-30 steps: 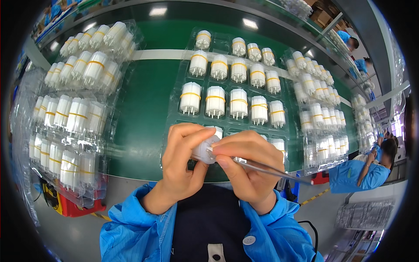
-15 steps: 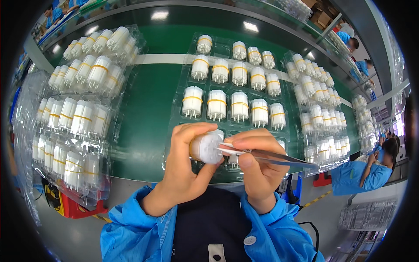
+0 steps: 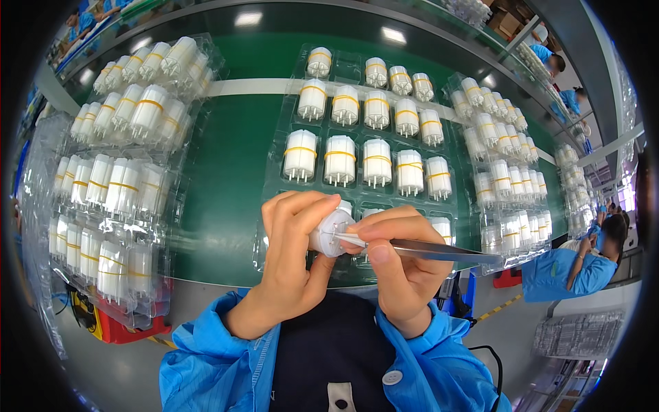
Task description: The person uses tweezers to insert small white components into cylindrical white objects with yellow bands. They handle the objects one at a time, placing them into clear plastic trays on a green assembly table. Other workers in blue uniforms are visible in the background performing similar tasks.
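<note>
My left hand (image 3: 295,237) is wrapped round a white plastic cylinder (image 3: 332,233), whose round end is turned toward my right hand. Between the thumb and fingers of my right hand (image 3: 405,250) is a pair of metal tweezers (image 3: 439,252). The pale tips of the tweezers touch, or come very near, the end face of the cylinder; small details there are too fine to make out. Just beyond my hands lies a clear plastic tray (image 3: 274,185) with rows of similar white pronged cylinders (image 3: 376,163), each with a yellow band.
Stacked clear trays of banded white cylinders stand at the left (image 3: 123,185) and right (image 3: 504,175) of the green table (image 3: 230,158). One pocket in the far row of the middle tray holds no cylinder. A person in blue (image 3: 573,264) sits at the right.
The cylinder has tilted so its end face turns more toward me. The tweezers' tips have shifted slightly left onto or close to that face, and the tweezers lie more level.
</note>
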Action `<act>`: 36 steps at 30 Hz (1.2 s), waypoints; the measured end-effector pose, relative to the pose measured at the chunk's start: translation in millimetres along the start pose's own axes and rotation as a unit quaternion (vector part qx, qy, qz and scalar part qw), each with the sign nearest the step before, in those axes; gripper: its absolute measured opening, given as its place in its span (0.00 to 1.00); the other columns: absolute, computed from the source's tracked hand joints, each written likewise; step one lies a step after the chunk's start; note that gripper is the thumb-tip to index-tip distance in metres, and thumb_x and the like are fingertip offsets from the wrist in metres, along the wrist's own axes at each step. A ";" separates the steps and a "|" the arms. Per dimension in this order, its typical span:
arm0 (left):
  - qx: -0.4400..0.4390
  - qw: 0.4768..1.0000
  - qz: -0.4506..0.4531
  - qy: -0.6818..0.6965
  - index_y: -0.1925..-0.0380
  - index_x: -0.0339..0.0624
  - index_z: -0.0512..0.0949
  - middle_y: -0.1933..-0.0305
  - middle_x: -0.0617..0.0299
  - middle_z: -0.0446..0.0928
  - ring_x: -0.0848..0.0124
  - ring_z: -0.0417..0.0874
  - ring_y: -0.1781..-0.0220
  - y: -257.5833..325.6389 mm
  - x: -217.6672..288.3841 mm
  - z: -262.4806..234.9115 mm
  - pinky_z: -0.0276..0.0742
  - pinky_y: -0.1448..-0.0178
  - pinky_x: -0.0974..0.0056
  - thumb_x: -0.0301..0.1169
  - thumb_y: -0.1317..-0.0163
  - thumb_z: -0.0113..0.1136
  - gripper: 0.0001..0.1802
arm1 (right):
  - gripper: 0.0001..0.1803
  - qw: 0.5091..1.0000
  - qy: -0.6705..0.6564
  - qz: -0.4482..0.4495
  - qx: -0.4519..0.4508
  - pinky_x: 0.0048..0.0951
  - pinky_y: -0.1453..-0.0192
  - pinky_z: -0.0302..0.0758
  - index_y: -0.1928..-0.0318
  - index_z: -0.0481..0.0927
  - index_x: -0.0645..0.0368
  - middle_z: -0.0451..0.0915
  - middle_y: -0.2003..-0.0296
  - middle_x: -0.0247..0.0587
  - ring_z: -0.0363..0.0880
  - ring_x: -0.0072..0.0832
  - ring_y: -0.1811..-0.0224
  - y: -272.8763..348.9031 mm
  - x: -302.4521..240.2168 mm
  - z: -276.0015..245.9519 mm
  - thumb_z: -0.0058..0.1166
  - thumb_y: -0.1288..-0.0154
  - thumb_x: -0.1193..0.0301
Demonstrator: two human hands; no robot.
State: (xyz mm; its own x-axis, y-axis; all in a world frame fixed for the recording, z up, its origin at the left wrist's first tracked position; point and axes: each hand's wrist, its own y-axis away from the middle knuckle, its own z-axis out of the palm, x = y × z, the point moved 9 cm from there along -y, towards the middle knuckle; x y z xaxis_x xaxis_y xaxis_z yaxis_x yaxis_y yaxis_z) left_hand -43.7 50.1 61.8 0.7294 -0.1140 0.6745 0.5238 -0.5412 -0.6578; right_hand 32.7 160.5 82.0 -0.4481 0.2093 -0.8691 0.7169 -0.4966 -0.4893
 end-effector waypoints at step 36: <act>-0.056 0.998 0.019 0.018 0.40 0.30 0.70 0.50 0.48 0.73 0.51 0.71 0.50 -2.8 3.1 2.2 0.67 0.44 0.53 0.15 0.61 0.63 0.39 | 0.10 0.993 0.045 -0.058 -0.091 0.32 0.58 0.79 0.62 0.84 0.65 0.84 0.65 0.48 0.83 0.35 0.63 -14.7 -16.4 -7.9 0.63 0.47 0.79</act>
State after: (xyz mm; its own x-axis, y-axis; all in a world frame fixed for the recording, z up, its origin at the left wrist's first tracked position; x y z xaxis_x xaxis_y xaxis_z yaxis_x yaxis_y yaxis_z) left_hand -41.9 53.0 65.0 0.7304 -0.1647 0.6629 0.4421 -0.6258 -0.6426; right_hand 33.8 171.1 102.9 -0.4902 0.3347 -0.8048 0.7512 -0.3061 -0.5848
